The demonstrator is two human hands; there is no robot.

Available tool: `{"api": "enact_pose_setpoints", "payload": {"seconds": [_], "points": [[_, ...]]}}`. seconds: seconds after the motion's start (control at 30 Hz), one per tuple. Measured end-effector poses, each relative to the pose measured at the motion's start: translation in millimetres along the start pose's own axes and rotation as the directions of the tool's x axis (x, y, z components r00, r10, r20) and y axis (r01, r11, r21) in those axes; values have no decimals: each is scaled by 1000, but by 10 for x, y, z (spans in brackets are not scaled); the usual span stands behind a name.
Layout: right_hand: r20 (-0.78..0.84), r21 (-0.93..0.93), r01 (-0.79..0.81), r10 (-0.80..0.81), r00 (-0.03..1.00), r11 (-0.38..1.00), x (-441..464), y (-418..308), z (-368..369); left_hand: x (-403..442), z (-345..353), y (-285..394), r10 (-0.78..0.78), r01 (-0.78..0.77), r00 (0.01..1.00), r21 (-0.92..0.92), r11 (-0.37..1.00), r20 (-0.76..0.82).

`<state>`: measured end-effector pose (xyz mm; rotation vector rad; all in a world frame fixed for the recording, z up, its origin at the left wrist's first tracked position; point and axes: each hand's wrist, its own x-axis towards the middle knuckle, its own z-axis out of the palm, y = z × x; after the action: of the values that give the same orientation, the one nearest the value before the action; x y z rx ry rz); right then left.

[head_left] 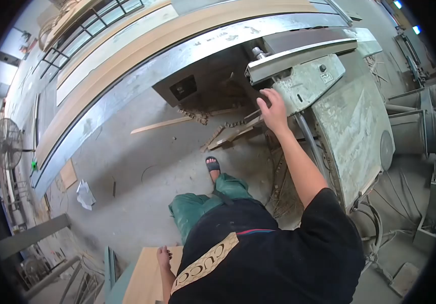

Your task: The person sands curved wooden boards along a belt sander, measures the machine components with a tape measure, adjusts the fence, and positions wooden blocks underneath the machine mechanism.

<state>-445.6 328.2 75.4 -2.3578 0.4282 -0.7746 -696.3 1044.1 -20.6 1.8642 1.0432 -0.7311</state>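
My right hand [274, 110] reaches forward to the near end of a dusty saw machine's pale cover plate [311, 83]. Its thumb and fingers are spread, with nothing between them; whether the fingertips touch the plate I cannot tell. Just beyond them runs a metal rail [304, 60] beside a dark table surface. Low on the left, close to my body, my left hand [164, 257] hangs over or rests on a light wood panel [144, 273]. Its fingers are loosely bent and slightly apart, and no object shows in them.
A long metal sliding table [142, 76] arcs across the front, with wood boards [187, 31] along it. On the floor lie a wood strip [159, 124], offcuts and crumpled white paper [85, 195]. A fan [8, 143] stands left; cables and a duct [412, 126] are right.
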Motion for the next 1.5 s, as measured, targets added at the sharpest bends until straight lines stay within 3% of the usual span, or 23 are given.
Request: {"api": "enact_pose_setpoints", "payload": {"seconds": [0.1, 0.2, 0.27, 0.5, 0.57, 0.7, 0.77, 0.83, 0.9, 0.97, 1.03, 1.2, 1.33, 1.37, 1.4, 1.47, 1.5], "points": [[58, 142, -76, 69, 996, 987, 139, -81, 234, 281, -101, 473, -34, 34, 999, -2, 999, -27], [116, 149, -118, 101, 988, 982, -91, -244, 515, 735, 12, 950, -27, 27, 1000, 12, 1000, 10], [240, 192, -276, 227, 944, 942, -423, -458, 611, 1141, 175, 1272, 91, -119, 978, 145, 982, 187], [387, -42, -409, 392, 835, 912, -1648, -1029, 329, 2295, 933, 2952, 226, -383, 864, 297, 875, 449], [348, -109, -461, 468, 812, 881, -1701, -1096, 144, 2421, 1122, 3366, 247, -435, 834, 315, 844, 493], [136, -44, -581, 581, 803, 813, -1672, -973, -74, 2248, 1555, 4139, 246, -536, 777, 404, 742, 579], [55, -69, -525, 529, 847, 848, -1691, -844, -158, 2055, 1847, 4417, 300, -567, 759, 361, 740, 578], [51, 31, -618, 616, 786, 786, -1689, -829, -194, 1888, 2111, 4575, 331, -596, 745, 355, 720, 579], [133, 147, -654, 641, 756, 742, -1623, -711, -143, 1759, 2257, 4653, 360, -631, 723, 350, 692, 590], [196, 124, -568, 541, 818, 813, -1615, -493, -83, 1777, 2397, 4572, 427, -701, 679, 355, 618, 598], [358, 102, -606, 539, 762, 789, -1572, -333, -87, 1750, 2429, 4458, 494, -749, 654, 402, 526, 573], [583, 115, -632, 463, 668, 766, -1449, 162, -63, 1152, 2329, 4269, 515, -690, 723, 438, 576, 461], [733, 80, -517, 301, 610, 852, -1035, 468, 91, 770, 2115, 3926, 460, -532, 843, 306, 789, 280], [768, 106, -480, 235, 595, 871, -885, 456, 164, 804, 2013, 3733, 543, -591, 806, 346, 729, 235], [793, 37, -496, 277, 543, 868, -759, 424, 271, 851, 1849, 3452, 608, -621, 774, 398, 675, 178], [789, 134, -468, 192, 584, 873, -659, 533, 639, 1098, 1636, 2933, 603, -527, 796, 555, 644, 56], [775, 146, -434, 170, 608, 889, -648, 621, 849, 1009, 1534, 2818, 499, -431, 867, 504, 749, -1]]}}
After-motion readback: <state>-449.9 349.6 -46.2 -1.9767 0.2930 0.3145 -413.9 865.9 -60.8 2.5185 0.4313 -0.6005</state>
